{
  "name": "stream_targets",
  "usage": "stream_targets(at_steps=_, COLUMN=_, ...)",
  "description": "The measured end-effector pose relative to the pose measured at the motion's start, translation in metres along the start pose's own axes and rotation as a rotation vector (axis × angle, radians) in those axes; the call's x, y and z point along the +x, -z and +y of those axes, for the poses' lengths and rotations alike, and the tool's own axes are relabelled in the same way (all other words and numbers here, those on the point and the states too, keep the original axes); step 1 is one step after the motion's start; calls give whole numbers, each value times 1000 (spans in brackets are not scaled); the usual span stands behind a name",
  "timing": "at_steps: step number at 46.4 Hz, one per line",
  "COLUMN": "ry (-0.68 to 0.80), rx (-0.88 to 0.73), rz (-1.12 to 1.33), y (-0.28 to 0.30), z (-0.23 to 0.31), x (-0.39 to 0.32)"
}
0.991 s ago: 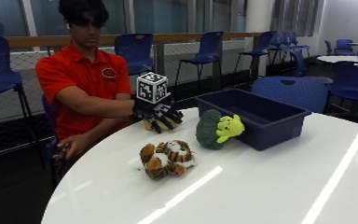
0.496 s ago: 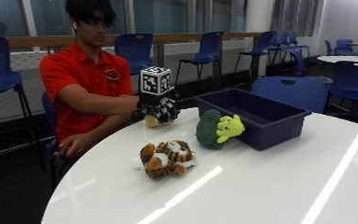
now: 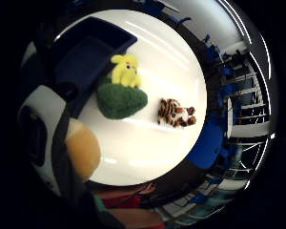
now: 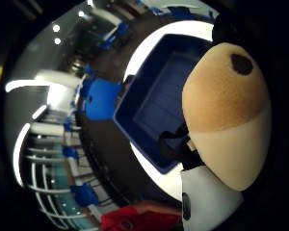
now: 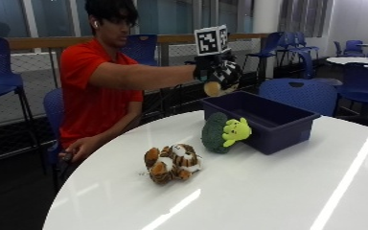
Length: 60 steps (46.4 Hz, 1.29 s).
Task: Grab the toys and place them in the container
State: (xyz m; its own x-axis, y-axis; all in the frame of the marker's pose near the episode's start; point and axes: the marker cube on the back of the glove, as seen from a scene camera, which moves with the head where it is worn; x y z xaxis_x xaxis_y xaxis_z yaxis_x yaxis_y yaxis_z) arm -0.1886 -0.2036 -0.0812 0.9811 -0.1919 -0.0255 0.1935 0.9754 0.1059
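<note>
My gloved right hand (image 5: 221, 71) is raised above the near left corner of the dark blue container (image 5: 285, 128) and grips a round tan plush toy (image 5: 212, 88). That tan toy (image 4: 226, 110) fills much of the thumb side palm view, with the container (image 4: 166, 98) below it showing a bare floor. A green broccoli plush with a yellow-green face (image 5: 225, 132) leans against the container's front wall. A striped tiger plush (image 5: 172, 163) lies on the white table (image 5: 267, 191) in front of it. The little finger side view shows the broccoli (image 3: 121, 100), the tiger (image 3: 176, 112) and the tan toy (image 3: 82, 149).
The white round table has bare surface to the right of and in front of the toys. The person's bare left hand (image 5: 77, 147) hangs below the table edge. Blue chairs (image 5: 299, 93) stand behind the container and around the room.
The gloved hand has risen and moved right with the tan toy, from beside the person's chest to above the container's corner. The broccoli and tiger have not moved.
</note>
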Motion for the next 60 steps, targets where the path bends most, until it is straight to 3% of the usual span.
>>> stream_targets(at_steps=6, ry=34, rx=53, rz=19, y=2, z=-38, x=-30)
stream_targets(at_steps=10, ry=151, rx=88, rz=15, y=2, z=-44, x=-42)
stream_targets(at_steps=14, ry=57, rx=103, rz=-22, y=-2, z=-52, x=-53)
stream_targets(at_steps=19, ry=155, rx=4, rz=-35, y=-18, z=-51, x=-46)
stream_targets(at_steps=23, ry=97, rx=-59, rz=-135, y=-23, z=-46, x=-39)
stream_targets(at_steps=29, ry=47, rx=12, rz=-66, y=-22, z=-39, x=5)
stream_targets(at_steps=46, ry=-157, rx=-32, rz=125, y=-35, z=8, x=160)
stream_targets(at_steps=60, ry=-405, rx=-164, rz=185, y=-60, z=69, x=286)
